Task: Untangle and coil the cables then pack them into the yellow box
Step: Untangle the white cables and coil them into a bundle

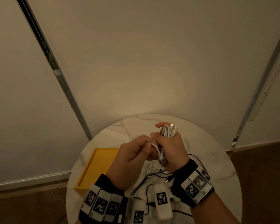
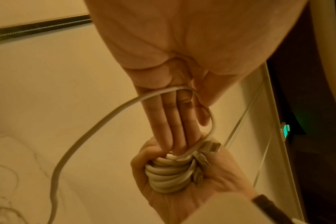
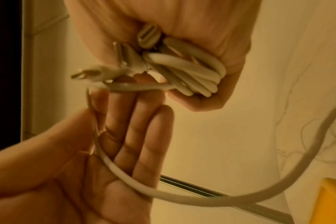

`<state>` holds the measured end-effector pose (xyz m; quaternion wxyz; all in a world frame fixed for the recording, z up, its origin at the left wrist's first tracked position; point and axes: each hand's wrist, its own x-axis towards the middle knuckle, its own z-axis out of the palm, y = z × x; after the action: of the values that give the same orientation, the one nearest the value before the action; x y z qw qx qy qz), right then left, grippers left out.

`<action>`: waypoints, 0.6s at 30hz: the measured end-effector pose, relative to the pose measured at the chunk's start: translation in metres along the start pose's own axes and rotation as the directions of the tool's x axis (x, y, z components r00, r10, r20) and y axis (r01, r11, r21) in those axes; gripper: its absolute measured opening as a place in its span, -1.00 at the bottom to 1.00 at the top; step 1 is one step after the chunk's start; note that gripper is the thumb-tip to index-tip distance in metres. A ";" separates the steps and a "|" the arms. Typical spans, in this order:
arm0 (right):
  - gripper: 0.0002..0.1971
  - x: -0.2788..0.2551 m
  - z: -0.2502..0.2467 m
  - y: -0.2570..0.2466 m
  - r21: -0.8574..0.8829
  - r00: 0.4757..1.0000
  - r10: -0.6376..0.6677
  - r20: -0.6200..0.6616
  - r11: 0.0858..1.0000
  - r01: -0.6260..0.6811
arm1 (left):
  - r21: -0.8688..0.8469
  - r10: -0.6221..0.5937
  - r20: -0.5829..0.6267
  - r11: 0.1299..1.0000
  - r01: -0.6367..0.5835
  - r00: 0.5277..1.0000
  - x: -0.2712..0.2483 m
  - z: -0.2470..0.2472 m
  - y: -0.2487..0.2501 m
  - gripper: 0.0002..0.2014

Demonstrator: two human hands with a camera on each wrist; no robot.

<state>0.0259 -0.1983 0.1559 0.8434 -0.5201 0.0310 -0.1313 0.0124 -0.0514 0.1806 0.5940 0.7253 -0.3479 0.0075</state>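
Observation:
My right hand (image 1: 167, 143) grips a coiled bundle of white cable (image 1: 166, 132) above the marble table, plugs sticking out at its top. The right wrist view shows the coil (image 3: 197, 75) wrapped in that fist with several connectors beside it. My left hand (image 1: 149, 145) is just left of the coil, its fingers (image 2: 173, 121) straight and reaching into the coil (image 2: 169, 174). The loose white strand (image 2: 98, 121) loops over those fingers and is pinched under the thumb. The yellow box (image 1: 94, 168) lies open on the table's left, below my left hand.
A tangle of thin black and white cables (image 1: 152, 175) lies on the round marble table (image 1: 208, 159) under my wrists. The table's rim curves close on all sides, with wooden floor beyond. The pale wall stands behind.

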 end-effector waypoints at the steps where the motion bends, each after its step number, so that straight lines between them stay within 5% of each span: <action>1: -0.78 -0.002 -0.001 0.002 -0.021 1.000 -0.022 0.012 1.000 0.022 | 0.018 0.000 -0.014 1.000 0.000 1.000 -0.002 0.002 -0.001 -0.76; 5: -0.87 -0.011 -0.003 0.009 -0.086 0.991 -0.079 0.112 0.992 0.088 | 0.024 -0.018 -0.056 1.000 0.019 0.998 -0.010 0.007 -0.005 -0.94; 7: -0.63 -0.017 -0.002 0.013 -0.095 0.981 -0.086 0.171 0.990 0.103 | 0.025 -0.003 -0.055 1.000 0.004 0.998 -0.011 0.006 -0.006 -0.94; 10: -0.27 -0.026 0.000 0.024 -0.068 0.974 0.017 0.226 0.998 -0.002 | 0.148 0.071 -0.085 0.987 -0.058 0.994 -0.011 0.005 -0.007 -0.88; 15: -0.17 -0.036 0.006 0.043 0.178 0.924 0.176 0.340 0.952 -0.247 | 0.152 0.070 -0.201 0.988 -0.039 0.977 -0.017 0.003 -0.008 -0.84; 18: -0.04 -0.040 0.004 0.040 0.190 0.900 0.180 0.397 0.943 -0.272 | 0.162 0.105 -0.244 0.985 -0.066 0.964 -0.021 -0.002 -0.006 -0.88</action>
<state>-0.0044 -0.1677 0.1186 0.9000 -0.4222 -0.0859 0.0669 0.0005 -0.0392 0.1667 0.5751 0.7461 -0.2993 0.1517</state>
